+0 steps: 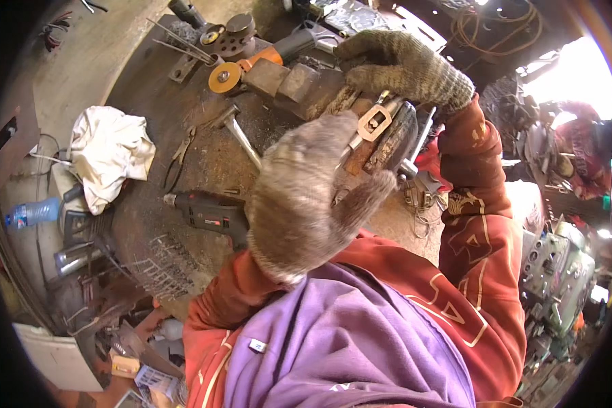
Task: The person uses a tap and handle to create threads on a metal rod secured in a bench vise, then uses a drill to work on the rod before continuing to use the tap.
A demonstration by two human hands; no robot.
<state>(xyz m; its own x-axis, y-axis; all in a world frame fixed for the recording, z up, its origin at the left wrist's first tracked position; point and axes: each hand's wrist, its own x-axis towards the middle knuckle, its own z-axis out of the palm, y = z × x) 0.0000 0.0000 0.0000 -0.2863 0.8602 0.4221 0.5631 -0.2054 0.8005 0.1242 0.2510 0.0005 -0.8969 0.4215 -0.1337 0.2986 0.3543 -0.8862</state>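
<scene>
Both my hands wear thick greyish knit gloves. My left hand (302, 194) is in front of me over the bench, slightly smeared by motion. Its thumb stands apart from its fingers, and nothing shows between them. Beside its fingertips is a tap wrench (374, 124) with an angular frame and a bar handle; part of the handle is hidden by the glove. The wrench lies over the worn metal jaws of what looks like a vise (396, 139). Beyond it, my right hand (404, 68) hovers with bent fingers and the thumb apart, apparently holding nothing.
A hammer (241, 136), pliers (180, 156) and a black drill (211, 214) lie on the bench (163, 102). An orange angle grinder (268, 56) and metal blocks (275, 80) are at the far side. White cloth (109, 153) and a water bottle (34, 213) are at left.
</scene>
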